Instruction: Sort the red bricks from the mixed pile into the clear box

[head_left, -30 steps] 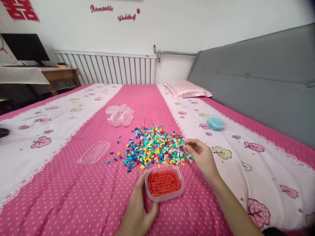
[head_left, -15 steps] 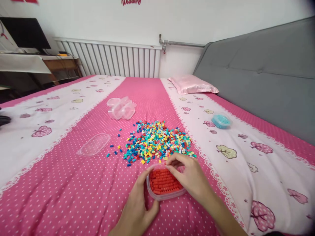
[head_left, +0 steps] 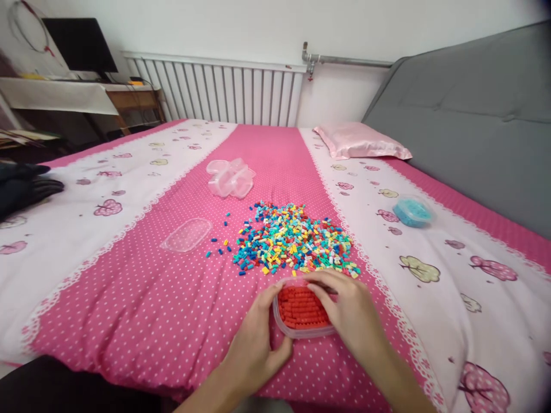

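Observation:
A clear plastic container (head_left: 308, 333) packed with rows of small red bricks (head_left: 301, 310) sits on the bed close in front of me. My left hand (head_left: 252, 344) grips its left side, thumb at the near edge and fingers along the far left rim. Over the container's right part bends my right hand (head_left: 355, 315), thumb and forefinger together at the far rows of red bricks. Whatever is between those fingertips is too small to make out. Just beyond the container spreads a heap of small mixed-colour bricks (head_left: 293, 238).
A clear lid (head_left: 187, 235) lies left of the heap, with empty clear containers (head_left: 232, 179) farther back. To the right stands a container of light-blue pieces (head_left: 412, 212). A pink pillow (head_left: 361, 140) rests by the grey headboard (head_left: 469, 86); a black glove-like item (head_left: 30, 186) lies at far left.
My view has shifted left, so everything appears farther right. My right fingertips have gone from the container's far rim down into it, against the red bricks. The left hand keeps its hold.

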### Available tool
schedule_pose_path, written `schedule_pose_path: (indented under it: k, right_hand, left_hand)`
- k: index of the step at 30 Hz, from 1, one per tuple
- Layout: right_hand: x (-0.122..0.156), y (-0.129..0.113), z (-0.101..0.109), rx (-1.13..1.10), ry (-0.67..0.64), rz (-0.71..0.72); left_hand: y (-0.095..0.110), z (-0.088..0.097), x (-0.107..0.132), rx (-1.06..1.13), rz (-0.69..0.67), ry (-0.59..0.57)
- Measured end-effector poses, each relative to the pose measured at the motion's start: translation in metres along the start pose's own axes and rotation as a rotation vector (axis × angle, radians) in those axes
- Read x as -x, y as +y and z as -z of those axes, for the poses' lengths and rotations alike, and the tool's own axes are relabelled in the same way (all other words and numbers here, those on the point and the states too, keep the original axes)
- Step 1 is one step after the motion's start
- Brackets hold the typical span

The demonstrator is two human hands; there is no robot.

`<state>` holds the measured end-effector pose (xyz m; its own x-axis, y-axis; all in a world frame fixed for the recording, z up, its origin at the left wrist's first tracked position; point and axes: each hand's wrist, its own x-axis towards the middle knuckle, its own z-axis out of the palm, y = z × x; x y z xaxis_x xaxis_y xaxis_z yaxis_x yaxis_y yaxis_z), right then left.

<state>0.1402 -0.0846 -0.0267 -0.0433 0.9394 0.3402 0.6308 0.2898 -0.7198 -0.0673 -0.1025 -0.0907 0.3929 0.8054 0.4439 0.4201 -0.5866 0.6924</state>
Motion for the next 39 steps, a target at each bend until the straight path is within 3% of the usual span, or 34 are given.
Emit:
schedule_pose_path:
  k: [8, 13, 20, 39]
  right_hand:
    - [0.004, -0.004, -0.005, 0.193, 0.019, 0.102]
    - [0.005, -0.006, -0.005, 0.321, -0.027, 0.093]
    - [0.006, -0.017, -0.006, 0.558, 0.007, 0.105]
    - [0.004, -0.026, -0.017, 0.605, -0.012, -0.022]
  left_hand:
    - [0.003, 0.000, 0.000, 0.031, 0.030, -0.004]
    - [0.003, 0.000, -0.002, 0.030, 0.008, -0.009]
    - [0.001, -0.001, -0.002, 0.002, 0.005, -0.011]
    - [0.006, 0.001, -0.005, 0.016, -0.009, -0.003]
